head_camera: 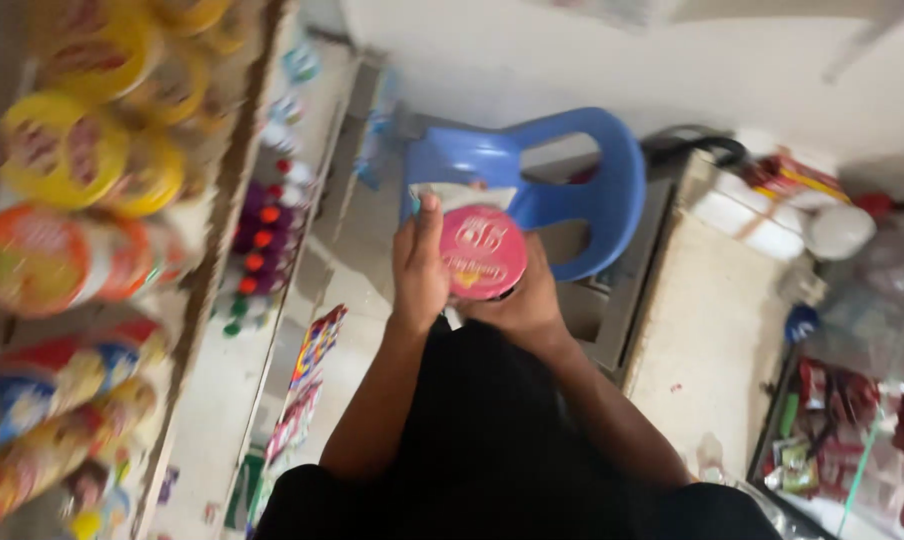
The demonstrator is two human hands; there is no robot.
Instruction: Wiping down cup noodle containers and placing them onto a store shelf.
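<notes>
In the head view, shelves of yellow-lidded jars [67, 150] crowd the left edge, a blue plastic chair [582, 180] stands just ahead, and a low counter [707, 340] hems the right, leaving a narrow aisle. Both hands close around a round pink-lidded tub [483, 252]: the left hand [419, 265] wraps its left side, thumb up, and the right hand [527, 300] cups it from beneath.

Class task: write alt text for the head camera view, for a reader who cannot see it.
Seen from above, a person's left hand and right hand hold a round container with a pink lid over a blue plastic chair. Shelves of yellow-lidded and orange-lidded jars and small bottles line the left side, blurred.
</notes>
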